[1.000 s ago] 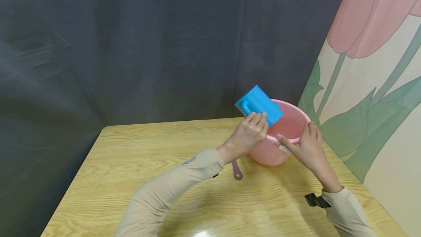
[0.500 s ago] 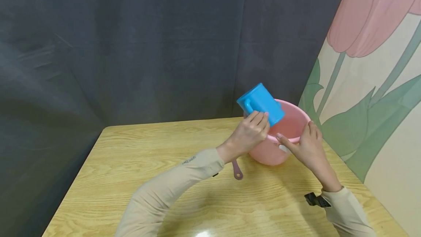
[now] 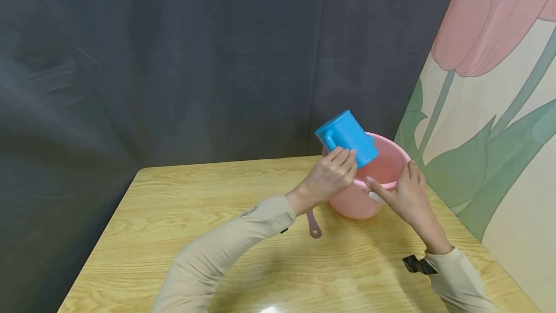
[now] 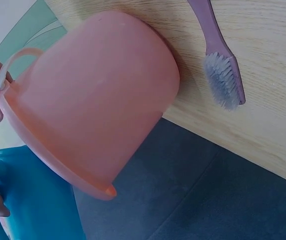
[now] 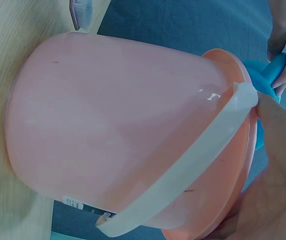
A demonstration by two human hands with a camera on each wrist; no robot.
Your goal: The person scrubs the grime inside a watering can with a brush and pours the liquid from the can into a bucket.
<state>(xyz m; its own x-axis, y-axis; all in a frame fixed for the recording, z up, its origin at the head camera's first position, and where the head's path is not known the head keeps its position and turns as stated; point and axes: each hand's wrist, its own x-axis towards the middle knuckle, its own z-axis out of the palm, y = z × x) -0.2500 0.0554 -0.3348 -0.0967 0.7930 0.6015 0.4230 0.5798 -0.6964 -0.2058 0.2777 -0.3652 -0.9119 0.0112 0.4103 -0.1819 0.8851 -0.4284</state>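
My left hand [image 3: 328, 177] grips the handle of a blue mug [image 3: 349, 138], which is held tilted over the left part of a pink bucket [image 3: 358, 205]. In the left wrist view, the mug [image 4: 40, 195] shows beside the bucket's rim. My right hand [image 3: 408, 194] holds the bucket's near right rim, thumb on the front and fingers along the side. The white bucket handle [image 5: 187, 165] hangs down the outside in the right wrist view. What lies at the bottom of the bucket is hidden.
A brush [image 4: 225, 75] with a purple handle and pale bristles lies on the wooden table [image 3: 195, 197], left of the bucket. A dark curtain [image 3: 217, 62] hangs behind the table. A wall with painted tulips [image 3: 473, 158] borders its right side.
The blue mug has shifted slightly right over the bucket, its tilt altering a little. My right hand and the bucket have stayed in place.
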